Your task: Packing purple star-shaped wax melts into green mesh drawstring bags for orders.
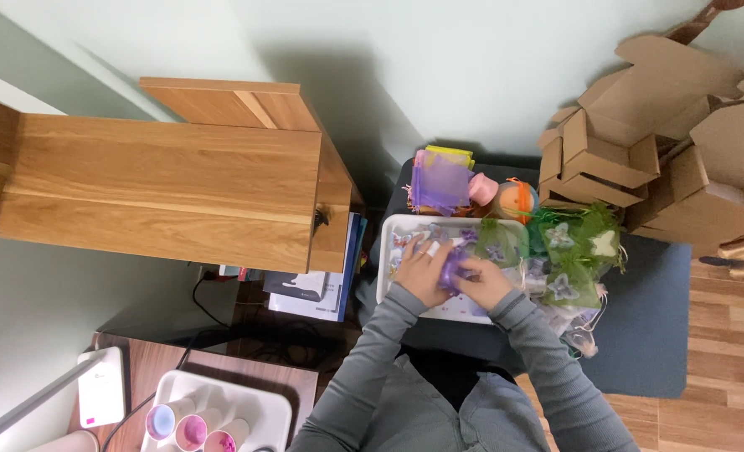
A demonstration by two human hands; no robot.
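Purple organza pouch (453, 269) pinched between both hands over a white tray (388, 251), left hand (422, 272) and right hand (485, 283) closed on it, green butterfly pouches (577, 251) right, folded cardboard boxes (640, 142) far right, wooden cabinet (162, 184) left.

Both arms, in grey sleeves, reached forward and converged over the white tray (388, 251). The left hand (423, 269) lay palm down above the tray's near half, fingers curled and pointing toward the tray's far edge. The right hand (482, 280) sat just beside it, toward the tray's right end, its fingers bent inward to meet the left. Both hands closed together on a small purple pouch (453, 269), pinched between them over the tray's middle.
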